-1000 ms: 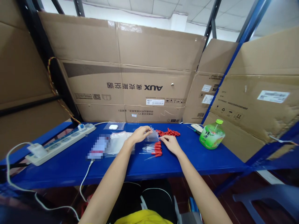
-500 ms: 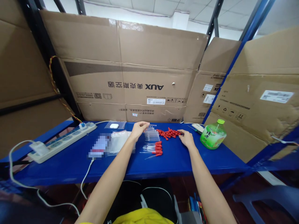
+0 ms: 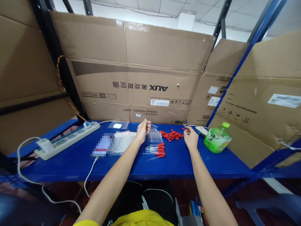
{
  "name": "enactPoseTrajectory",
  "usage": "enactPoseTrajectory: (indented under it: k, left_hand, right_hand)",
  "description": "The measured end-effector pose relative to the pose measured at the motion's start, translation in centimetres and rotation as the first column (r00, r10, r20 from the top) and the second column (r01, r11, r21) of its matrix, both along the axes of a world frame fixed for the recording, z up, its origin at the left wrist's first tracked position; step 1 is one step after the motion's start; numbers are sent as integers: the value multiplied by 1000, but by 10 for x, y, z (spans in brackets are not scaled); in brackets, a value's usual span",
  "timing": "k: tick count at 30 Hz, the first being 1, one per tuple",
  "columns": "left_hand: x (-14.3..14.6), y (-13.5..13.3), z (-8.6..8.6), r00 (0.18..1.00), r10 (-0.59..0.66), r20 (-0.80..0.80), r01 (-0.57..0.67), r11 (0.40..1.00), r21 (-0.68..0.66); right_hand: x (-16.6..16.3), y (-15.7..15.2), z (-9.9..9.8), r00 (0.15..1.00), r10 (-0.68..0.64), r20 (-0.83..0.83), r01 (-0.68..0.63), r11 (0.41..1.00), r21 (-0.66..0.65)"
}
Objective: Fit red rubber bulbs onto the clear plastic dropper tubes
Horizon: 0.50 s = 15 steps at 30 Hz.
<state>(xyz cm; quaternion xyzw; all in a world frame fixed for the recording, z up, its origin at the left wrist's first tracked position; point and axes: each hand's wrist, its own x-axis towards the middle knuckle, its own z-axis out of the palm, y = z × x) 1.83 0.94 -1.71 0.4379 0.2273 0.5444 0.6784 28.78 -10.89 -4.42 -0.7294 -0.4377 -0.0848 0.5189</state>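
My left hand (image 3: 142, 131) pinches a thin clear pipette tube (image 3: 153, 125) that points right. Just below it lies a row of bare clear tubes (image 3: 154, 135). Nearer the table's front, several tubes fitted with red rubber bulbs (image 3: 161, 150) are lined up, bulbs to the right. A loose heap of red bulbs (image 3: 172, 135) sits between my two hands. At the heap's right, my right hand (image 3: 191, 138) is closed with a single red bulb (image 3: 183, 128) at its fingertips, slightly raised off the heap.
On the blue table (image 3: 141, 171), clear plastic bags (image 3: 123, 142) and a blurred phone (image 3: 103, 145) lie left. Beyond them are a power strip (image 3: 70, 139) and a white case (image 3: 117, 126). A green drink bottle (image 3: 217, 139) stands right. Cardboard (image 3: 141, 69) walls the back.
My right hand has drawn a red bulb away from the heap's right edge. My left hand has turned slightly, still with the clear tube. The whole view has shifted a little.
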Motion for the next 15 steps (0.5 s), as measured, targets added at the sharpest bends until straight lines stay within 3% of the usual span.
enactPoseTrajectory:
  k: [4,8,12,15]
  left_hand:
    - [2,-1,-2,998,-25,59,25,1000,8]
    - [3,-1,-4,995,-37,96,35,999,21]
    - [4,-3,-6,992,-42,117,41,999,13]
    - [5,-4,-5,981,-52,188,53,999,1]
  right_hand:
    - [-39,15,25,980,188,-66,-172,966,191]
    - [-92,43,41,847,502,-174,-441,847,296]
    - [-128,64,38,715,658,-237,-572,745,343]
    - [-135,68,28,640,703,-310,-587,708,393]
